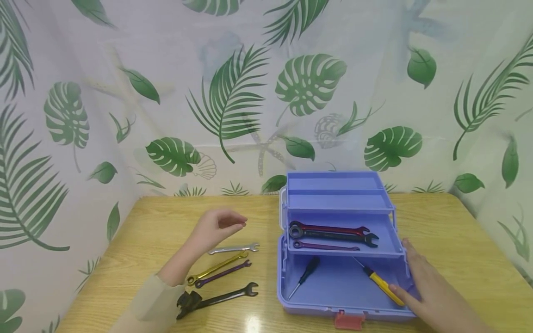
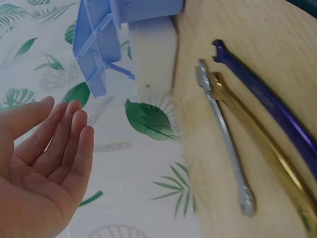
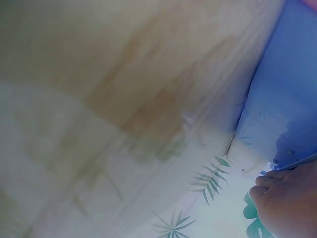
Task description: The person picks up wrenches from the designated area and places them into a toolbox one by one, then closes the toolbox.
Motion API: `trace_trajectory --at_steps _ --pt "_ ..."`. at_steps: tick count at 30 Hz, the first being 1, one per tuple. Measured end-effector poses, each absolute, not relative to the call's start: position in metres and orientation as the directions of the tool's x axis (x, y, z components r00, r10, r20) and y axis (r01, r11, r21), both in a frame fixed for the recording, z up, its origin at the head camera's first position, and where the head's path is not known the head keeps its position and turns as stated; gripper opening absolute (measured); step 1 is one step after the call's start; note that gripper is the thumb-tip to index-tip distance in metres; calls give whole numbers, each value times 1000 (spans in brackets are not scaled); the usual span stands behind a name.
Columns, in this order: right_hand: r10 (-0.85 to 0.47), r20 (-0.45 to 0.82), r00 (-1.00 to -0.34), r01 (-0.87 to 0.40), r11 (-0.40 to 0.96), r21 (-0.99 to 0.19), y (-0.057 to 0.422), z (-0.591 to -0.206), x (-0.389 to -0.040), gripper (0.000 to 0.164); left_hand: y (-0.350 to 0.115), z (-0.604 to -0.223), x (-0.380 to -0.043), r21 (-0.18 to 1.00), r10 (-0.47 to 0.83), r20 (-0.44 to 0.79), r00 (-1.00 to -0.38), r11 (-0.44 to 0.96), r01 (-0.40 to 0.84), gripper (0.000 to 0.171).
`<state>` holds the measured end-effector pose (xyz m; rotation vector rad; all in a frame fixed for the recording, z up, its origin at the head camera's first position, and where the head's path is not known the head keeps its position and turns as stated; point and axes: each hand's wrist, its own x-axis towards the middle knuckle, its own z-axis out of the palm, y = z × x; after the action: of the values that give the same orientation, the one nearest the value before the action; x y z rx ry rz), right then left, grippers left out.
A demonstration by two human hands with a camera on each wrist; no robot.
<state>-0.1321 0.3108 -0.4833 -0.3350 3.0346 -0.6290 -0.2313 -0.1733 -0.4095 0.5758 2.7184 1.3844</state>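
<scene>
My left hand (image 1: pixel 216 226) hovers over the left part of the table, its fingers loosely bent and nothing held; the palm shows in the left wrist view. Below and nearer me lie a silver wrench (image 1: pixel 234 249), a gold wrench (image 1: pixel 218 268), a purple wrench (image 1: pixel 223 274) and a black adjustable wrench (image 1: pixel 225 297). My right hand (image 1: pixel 433 286) holds the right wall of an open blue toolbox (image 1: pixel 283 277), thumb over the rim, fingers along the outside. In its middle tray rest a red wrench (image 1: pixel 329 227), a black wrench (image 1: pixel 333 235) and a small purple wrench (image 1: pixel 326 246).
On the toolbox floor lie a black-handled screwdriver (image 1: pixel 309 270) and a yellow-handled screwdriver (image 1: pixel 385 287). The top tray (image 1: pixel 335 199) is raised at the back. A red latch (image 1: pixel 350 320) hangs at the front. A leaf-patterned cloth (image 1: pixel 250 92) hangs behind the wooden table (image 1: pixel 166 222).
</scene>
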Motion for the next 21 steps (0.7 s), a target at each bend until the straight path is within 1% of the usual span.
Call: trace_trajectory --at_steps 13,21 --pt "-209 37 -977 -207 901 -381 311 -484 -131 106 -196 -435 -234 770 254 101 -962 592 237 20" --pt "-217 29 -976 -211 897 -388 310 -483 -131 105 -204 -450 -238 775 179 53 -982 613 154 21"
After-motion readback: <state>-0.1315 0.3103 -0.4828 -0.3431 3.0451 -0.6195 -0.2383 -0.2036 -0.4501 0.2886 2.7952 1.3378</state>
